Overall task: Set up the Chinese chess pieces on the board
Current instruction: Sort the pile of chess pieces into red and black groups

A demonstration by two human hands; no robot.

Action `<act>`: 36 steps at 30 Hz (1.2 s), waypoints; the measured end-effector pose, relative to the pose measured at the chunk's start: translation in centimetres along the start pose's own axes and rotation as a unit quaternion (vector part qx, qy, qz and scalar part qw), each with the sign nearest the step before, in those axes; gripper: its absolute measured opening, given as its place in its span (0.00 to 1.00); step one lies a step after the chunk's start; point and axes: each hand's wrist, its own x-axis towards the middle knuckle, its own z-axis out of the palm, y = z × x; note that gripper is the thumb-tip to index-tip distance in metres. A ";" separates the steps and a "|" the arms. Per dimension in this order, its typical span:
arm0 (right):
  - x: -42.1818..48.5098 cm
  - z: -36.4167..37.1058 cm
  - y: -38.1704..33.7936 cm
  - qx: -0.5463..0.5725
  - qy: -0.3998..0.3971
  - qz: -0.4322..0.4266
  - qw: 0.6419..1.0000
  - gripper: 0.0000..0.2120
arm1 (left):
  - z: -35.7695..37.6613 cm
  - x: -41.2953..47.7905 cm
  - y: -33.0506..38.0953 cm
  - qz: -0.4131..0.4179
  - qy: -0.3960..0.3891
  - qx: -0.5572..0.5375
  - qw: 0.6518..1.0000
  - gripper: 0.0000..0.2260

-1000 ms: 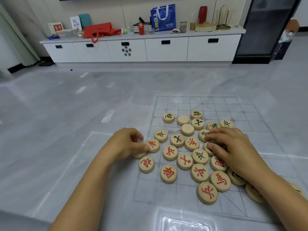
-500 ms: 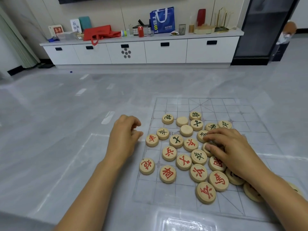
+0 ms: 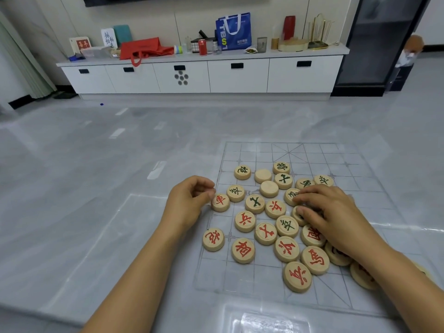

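Loosely heaped, the chess pieces (image 3: 287, 226) lie mostly face up across the middle of the clear board (image 3: 242, 280) on the grey floor (image 3: 96, 212); the left hand (image 3: 189, 200) is curled at the board's left edge, thumb just beside a red-marked piece (image 3: 220, 202), and I cannot tell whether it holds anything; the right hand (image 3: 336, 217) lies palm down, fingers relaxed on pieces at the heap's right.

Matt pale wooden pieces (image 3: 243, 250), clear glossy plastic board (image 3: 242, 280), polished grey floor (image 3: 96, 188)
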 end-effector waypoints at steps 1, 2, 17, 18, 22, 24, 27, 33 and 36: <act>0.0 0.0 0.0 0.004 -0.003 0.000 1.000 0.12 | 0.2 0.2 0.0 -0.001 0.018 -0.010 1.000 0.06; 0.0 -0.1 0.0 0.013 -0.007 0.003 1.000 0.12 | 0.5 0.4 0.1 0.011 0.036 0.005 0.999 0.06; 6.8 1.6 -2.9 -0.033 -0.024 0.029 0.999 0.16 | 4.6 2.6 0.1 0.164 -0.162 0.357 0.905 0.15; 6.7 1.6 -2.9 -0.032 -0.022 0.029 0.999 0.16 | 4.4 2.6 0.2 0.156 -0.163 0.347 0.910 0.15; 6.7 1.6 -2.8 -0.023 -0.043 0.067 0.997 0.16 | 4.0 2.3 0.4 0.139 -0.176 0.340 0.913 0.16; 6.9 1.4 -2.8 -0.027 -0.072 0.082 0.994 0.17 | 4.0 2.3 0.6 0.136 -0.178 0.337 0.915 0.16; 7.0 1.3 -2.9 0.020 -0.072 0.083 0.994 0.14 | 4.0 2.3 0.8 0.129 -0.181 0.320 0.921 0.16; 5.7 1.5 -2.0 0.042 -0.006 -0.054 0.998 0.07 | 3.8 2.4 0.7 0.117 -0.175 0.261 0.942 0.16; 5.0 0.5 -1.8 0.022 -0.048 -0.080 0.995 0.10 | 3.9 2.4 0.6 0.119 -0.172 0.262 0.942 0.16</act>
